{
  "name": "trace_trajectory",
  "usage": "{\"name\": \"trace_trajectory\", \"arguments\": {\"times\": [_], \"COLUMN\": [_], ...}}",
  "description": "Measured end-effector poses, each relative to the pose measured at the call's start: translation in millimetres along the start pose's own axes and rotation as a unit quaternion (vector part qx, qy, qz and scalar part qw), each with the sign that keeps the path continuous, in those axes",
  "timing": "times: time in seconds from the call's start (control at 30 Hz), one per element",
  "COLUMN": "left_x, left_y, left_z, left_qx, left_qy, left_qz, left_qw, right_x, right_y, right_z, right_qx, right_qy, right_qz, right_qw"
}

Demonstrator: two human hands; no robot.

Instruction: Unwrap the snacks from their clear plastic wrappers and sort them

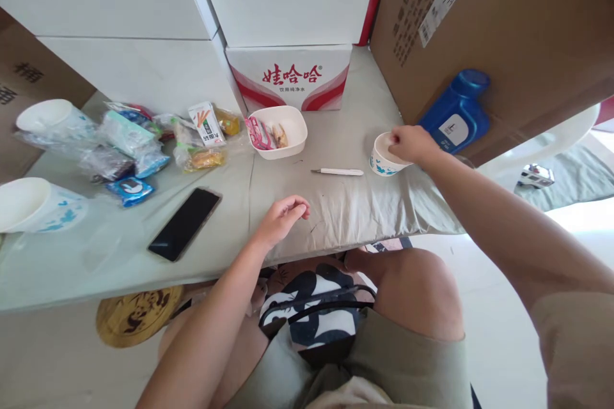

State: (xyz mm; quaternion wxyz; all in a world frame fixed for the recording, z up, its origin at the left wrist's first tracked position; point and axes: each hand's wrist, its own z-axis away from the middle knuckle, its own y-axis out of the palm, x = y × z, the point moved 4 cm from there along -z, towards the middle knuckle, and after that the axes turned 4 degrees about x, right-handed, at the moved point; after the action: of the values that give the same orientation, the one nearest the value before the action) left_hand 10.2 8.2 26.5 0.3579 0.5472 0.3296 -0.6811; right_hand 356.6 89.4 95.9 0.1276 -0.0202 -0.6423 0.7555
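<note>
My right hand [410, 144] is at the mouth of a white paper cup with blue leaf prints [381, 163]. Its fingers are closed and dip inside the rim; the fingertips and anything between them are hidden. My left hand [284, 218] hovers at the front edge of the table, loosely curled, with nothing visible in it. A white pen-like tool with a dark tip [340, 172] lies between the hands and the cup. Behind it sits a white bowl [288, 152] holding a pink packet [260, 134] and a light brown piece [279, 136].
Wrapped snacks [134, 140] and two more paper cups [52, 204] crowd the left side. A black phone [185, 223] lies in front of them. White boxes [288, 77] line the back; a blue bottle [458, 112] leans against a cardboard carton [432, 45] at right.
</note>
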Motion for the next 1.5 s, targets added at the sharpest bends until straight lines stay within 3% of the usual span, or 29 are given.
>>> {"name": "trace_trajectory", "arguments": {"times": [0.1, 0.23, 0.3, 0.4, 0.53, 0.67, 0.8, 0.9, 1.0, 1.07, 1.17, 1.27, 1.37, 1.43, 1.5], "left_x": [0.6, 0.4, -1.1, -4.6, -8.3, -9.6, -9.3, -4.1, 3.9, 8.4, 10.7, 9.3, 7.3, 6.8, 8.6], "left_y": [-0.4, -1.0, -2.7, -6.9, -11.8, -14.1, -19.4, -28.2, -38.6, -45.1, -51.2, -56.6, -61.8, -62.5, -61.6], "left_z": [-3.6, -4.1, -2.1, 3.0, 9.5, 11.8, 12.0, 13.5, 15.1, 14.5, 10.5, 7.2, 7.0, 6.6, 5.0], "left_qx": [0.002, 0.008, 0.008, 0.004, -0.001, -0.009, -0.025, -0.038, -0.045, -0.053, -0.049, -0.054, -0.075, -0.080, -0.085], "left_qy": [-0.009, -0.011, -0.004, 0.006, 0.017, 0.018, 0.007, 0.001, 0.013, 0.025, 0.045, 0.060, 0.067, 0.068, 0.056], "left_qz": [-0.004, -0.001, 0.002, 0.016, 0.032, 0.027, 0.020, 0.025, 0.041, 0.061, 0.093, 0.127, 0.165, 0.182, 0.181], "left_qw": [1.000, 1.000, 1.000, 1.000, 0.999, 0.999, 0.999, 0.999, 0.998, 0.996, 0.993, 0.989, 0.981, 0.978, 0.978], "right_x": [14.8, 25.0, 22.4, 18.1, 24.5, 59.1, 114.2, 135.1, 131.6, 120.0, 105.6, 112.6, 149.9, 194.8, 253.9], "right_y": [27.6, 34.7, 21.6, 2.9, 16.8, 27.0, 21.8, 24.1, 33.3, 39.8, 46.0, 36.9, 14.7, 5.5, 10.0], "right_z": [-27.2, -34.0, -27.1, -4.4, 19.7, -6.8, -47.2, -51.5, -36.9, -30.4, -34.3, -42.0, -37.2, -25.4, -11.7], "right_qx": [0.139, 0.223, 0.200, 0.113, 0.095, 0.036, 0.009, -0.008, -0.050, -0.069, -0.045, -0.045, -0.099, -0.122, -0.110], "right_qy": [-0.015, -0.038, -0.035, -0.045, -0.089, -0.075, -0.145, -0.196, -0.231, -0.212, -0.167, -0.194, -0.268, -0.328, -0.389], "right_qz": [0.018, -0.023, -0.021, 0.000, 0.109, 0.157, 0.123, 0.107, 0.076, 0.075, 0.091, 0.085, 0.072, 0.047, 0.029], "right_qw": [0.990, 0.974, 0.979, 0.993, 0.985, 0.984, 0.982, 0.975, 0.969, 0.972, 0.981, 0.976, 0.956, 0.936, 0.914]}}
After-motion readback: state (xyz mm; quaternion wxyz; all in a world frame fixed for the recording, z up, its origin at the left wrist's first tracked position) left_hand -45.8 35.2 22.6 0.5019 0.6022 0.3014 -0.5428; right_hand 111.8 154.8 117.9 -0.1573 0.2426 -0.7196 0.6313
